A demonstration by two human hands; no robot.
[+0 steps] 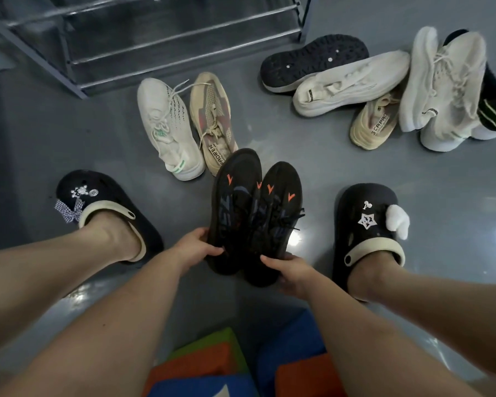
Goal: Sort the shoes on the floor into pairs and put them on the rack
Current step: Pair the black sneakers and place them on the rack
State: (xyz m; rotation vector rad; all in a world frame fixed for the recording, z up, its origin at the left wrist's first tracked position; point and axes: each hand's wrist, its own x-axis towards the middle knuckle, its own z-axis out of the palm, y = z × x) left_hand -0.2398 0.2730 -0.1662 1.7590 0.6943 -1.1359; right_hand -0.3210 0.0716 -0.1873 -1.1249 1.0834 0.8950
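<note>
Together, both hands point(241, 259) reach forward, fingers curled round two black sneakers point(252, 213).

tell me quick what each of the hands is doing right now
Left hand: grips the heel of one black sneaker with orange chevrons.
Right hand: grips the heel of the matching black sneaker.

Two black sneakers point(252, 213) are showing orange arrow marks and dark blue streaks above a glossy grey floor point(413, 173). A white sneaker point(166, 127) is carrying black dotted stripes and green heel bars beside a beige sneaker point(212, 121) patterned in pink and grey. Black clogs point(106, 213) with cream straps are wearing white charms, one a checked bow. The pile at right is mixing off-white, beige and black.
</note>
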